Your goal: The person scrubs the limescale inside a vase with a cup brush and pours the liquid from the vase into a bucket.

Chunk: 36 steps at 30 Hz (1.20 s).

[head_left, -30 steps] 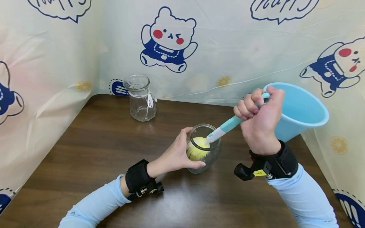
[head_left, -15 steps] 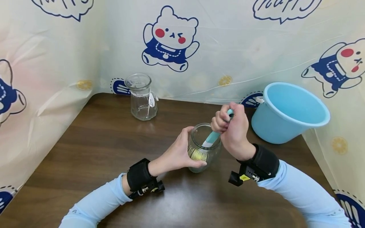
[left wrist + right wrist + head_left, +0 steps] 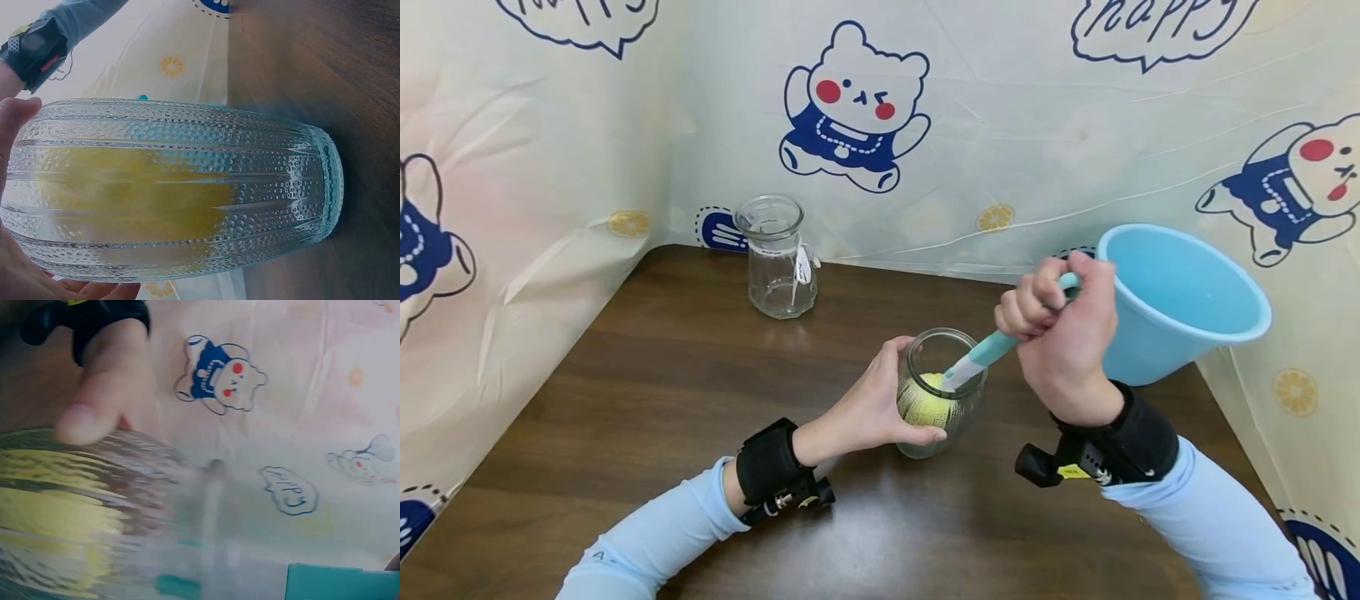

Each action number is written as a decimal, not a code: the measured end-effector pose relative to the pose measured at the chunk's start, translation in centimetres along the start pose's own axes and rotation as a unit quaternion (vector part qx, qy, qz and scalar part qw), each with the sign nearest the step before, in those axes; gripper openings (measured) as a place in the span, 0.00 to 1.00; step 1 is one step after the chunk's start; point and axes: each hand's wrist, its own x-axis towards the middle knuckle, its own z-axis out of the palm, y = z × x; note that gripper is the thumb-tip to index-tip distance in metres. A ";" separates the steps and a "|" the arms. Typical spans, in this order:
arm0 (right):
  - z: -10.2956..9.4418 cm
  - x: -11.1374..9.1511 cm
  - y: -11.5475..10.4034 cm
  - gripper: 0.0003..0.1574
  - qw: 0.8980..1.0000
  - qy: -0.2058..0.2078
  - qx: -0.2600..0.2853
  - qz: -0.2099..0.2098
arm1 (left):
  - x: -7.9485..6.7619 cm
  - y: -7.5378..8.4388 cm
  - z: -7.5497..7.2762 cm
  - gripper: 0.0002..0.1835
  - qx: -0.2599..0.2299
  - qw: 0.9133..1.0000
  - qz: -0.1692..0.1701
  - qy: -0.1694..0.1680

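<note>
My left hand (image 3: 868, 408) grips a round glass jar (image 3: 967, 414) from its left side, thumb in front and fingers behind. The jar stands tilted on the brown table, and its ribbed, dotted wall fills much of the left wrist view. Inside it, the yellow sponge head (image 3: 125, 194) of a bottle brush shows through the glass. My right hand (image 3: 1067, 333) holds the brush by its teal handle (image 3: 995, 348), fingers curled round the upper end. The white neck (image 3: 958, 375) of the brush slants down through the jar's mouth.
Behind, toward the left, stands a second clear glass jar (image 3: 782, 283) with a white tag on its neck. A light blue bucket (image 3: 1138, 342) is at the right, just behind my right hand. Patterned sheeting (image 3: 1015, 108) rises along the table's back and sides.
The brush went down deeper into the jar half a second ago and has since been drawn back up. My right hand moved in left, then back right. The left hand keeps its grip.
</note>
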 end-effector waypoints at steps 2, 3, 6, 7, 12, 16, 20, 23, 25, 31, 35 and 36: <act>0.2 -0.1 -1.0 0.24 0.999 -0.003 0.030 -0.011 | 0.0 0.0 0.0 0.54 0.000 1.000 -0.001 -0.002; 0.4 -0.1 -1.4 0.24 0.999 -0.003 0.046 -0.017 | 0.0 0.1 0.0 0.54 0.001 1.000 -0.003 -0.003; 0.5 -0.3 -2.5 0.25 0.993 -0.007 0.116 -0.024 | -0.1 0.2 0.0 0.54 -0.002 1.000 -0.007 -0.007; 0.5 -0.4 -2.8 0.25 0.991 -0.007 0.133 -0.029 | -0.2 0.2 -0.1 0.54 -0.003 1.000 -0.008 -0.008; 0.5 -0.5 -3.9 0.26 0.982 -0.016 0.178 -0.055 | -0.2 0.2 -0.1 0.54 -0.004 1.000 -0.008 -0.009; 0.5 -0.5 -4.4 0.28 0.982 -0.028 0.176 -0.069 | -0.1 0.2 0.0 0.54 -0.003 1.000 -0.005 -0.006; 0.6 -0.5 -4.5 0.29 0.982 -0.038 0.168 -0.080 | -0.2 0.1 0.0 0.54 -0.002 1.000 -0.007 -0.008; 0.5 -0.4 -4.3 0.27 0.983 -0.060 0.149 -0.094 | -0.2 0.1 0.0 0.54 -0.005 1.000 -0.006 -0.010; 0.5 -0.4 -4.0 0.25 0.981 -0.091 0.136 -0.106 | -0.2 0.1 0.0 0.54 -0.007 1.000 -0.005 -0.011; 0.1 -0.7 -2.9 0.23 0.967 -0.180 0.103 -0.145 | -0.1 0.2 -0.1 0.54 -0.004 1.000 0.002 -0.013; -0.2 -0.9 -2.2 0.22 0.964 -0.196 0.067 -0.166 | -0.1 0.2 -0.1 0.54 -0.001 1.000 0.004 -0.016; -0.3 -0.9 -2.0 0.22 0.963 -0.201 0.057 -0.173 | -0.1 0.3 -0.2 0.54 -0.001 1.000 0.003 -0.016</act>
